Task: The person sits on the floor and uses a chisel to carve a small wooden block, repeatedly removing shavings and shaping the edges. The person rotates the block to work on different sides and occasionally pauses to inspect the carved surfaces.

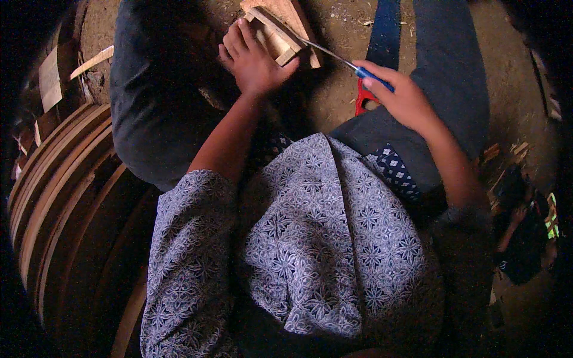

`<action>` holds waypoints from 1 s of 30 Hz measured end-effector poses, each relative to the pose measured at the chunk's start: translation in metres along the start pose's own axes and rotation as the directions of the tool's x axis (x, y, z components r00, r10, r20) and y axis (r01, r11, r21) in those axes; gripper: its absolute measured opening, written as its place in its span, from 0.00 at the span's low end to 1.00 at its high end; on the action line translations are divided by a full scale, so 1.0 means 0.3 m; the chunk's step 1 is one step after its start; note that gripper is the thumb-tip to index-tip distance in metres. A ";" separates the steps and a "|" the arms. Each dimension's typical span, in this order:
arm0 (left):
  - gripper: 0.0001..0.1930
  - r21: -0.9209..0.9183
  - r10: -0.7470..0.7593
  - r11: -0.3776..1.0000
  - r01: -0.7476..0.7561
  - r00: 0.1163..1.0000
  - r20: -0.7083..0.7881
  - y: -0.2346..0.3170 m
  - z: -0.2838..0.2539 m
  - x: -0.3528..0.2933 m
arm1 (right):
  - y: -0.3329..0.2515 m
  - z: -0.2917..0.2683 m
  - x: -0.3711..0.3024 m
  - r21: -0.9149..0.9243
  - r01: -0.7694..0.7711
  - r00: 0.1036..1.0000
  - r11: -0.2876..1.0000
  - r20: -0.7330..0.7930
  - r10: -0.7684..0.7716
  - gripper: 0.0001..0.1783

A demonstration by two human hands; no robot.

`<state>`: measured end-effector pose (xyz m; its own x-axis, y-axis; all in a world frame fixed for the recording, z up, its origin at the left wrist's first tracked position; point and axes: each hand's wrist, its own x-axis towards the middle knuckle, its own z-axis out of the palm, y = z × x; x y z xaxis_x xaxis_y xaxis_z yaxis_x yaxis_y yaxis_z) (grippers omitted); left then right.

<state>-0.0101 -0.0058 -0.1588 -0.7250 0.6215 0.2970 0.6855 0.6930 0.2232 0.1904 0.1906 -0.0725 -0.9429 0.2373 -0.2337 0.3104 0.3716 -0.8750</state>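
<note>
At the top centre, my left hand (253, 62) grips the near left side of a small box-like wooden frame (271, 39). Its thumb lies along the near corner, and the fingers reach over the left edge. Under and behind the frame rests a flat wooden board (300, 21). My right hand (403, 95) is closed around the blue handle of a screwdriver-like tool (375, 78). The thin metal shaft points up and left, and its end meets the frame's right-hand strip; the tip's shape is too small to make out.
Between my legs lies a handsaw (385, 36) with a dark blue blade and red handle. Long wooden planks (65, 173) are stacked at my left. At the right are wood scraps (519, 149) and what looks like another person in dark clothing (519, 256).
</note>
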 end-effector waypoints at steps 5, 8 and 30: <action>0.65 -0.019 0.005 1.000 -0.005 1.000 -0.012 0.024 -0.009 0.007 | -0.009 0.006 0.028 0.046 -0.078 0.996 0.996 0.042 0.076 0.20; 0.64 -0.066 0.015 0.998 -0.019 0.998 -0.054 0.023 -0.003 0.009 | -0.009 0.010 0.051 0.016 -0.046 0.998 0.999 0.038 0.045 0.21; 0.62 -0.055 -0.005 0.998 0.003 0.999 -0.037 0.050 -0.032 -0.001 | -0.017 -0.001 0.100 0.004 -0.064 0.993 0.998 0.095 0.063 0.21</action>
<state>0.0011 0.0009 -0.1465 -0.7256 0.6038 0.3300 0.6858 0.6737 0.2753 0.1604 0.1960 -0.0750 -0.9286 0.1741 -0.3277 0.3695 0.3517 -0.8601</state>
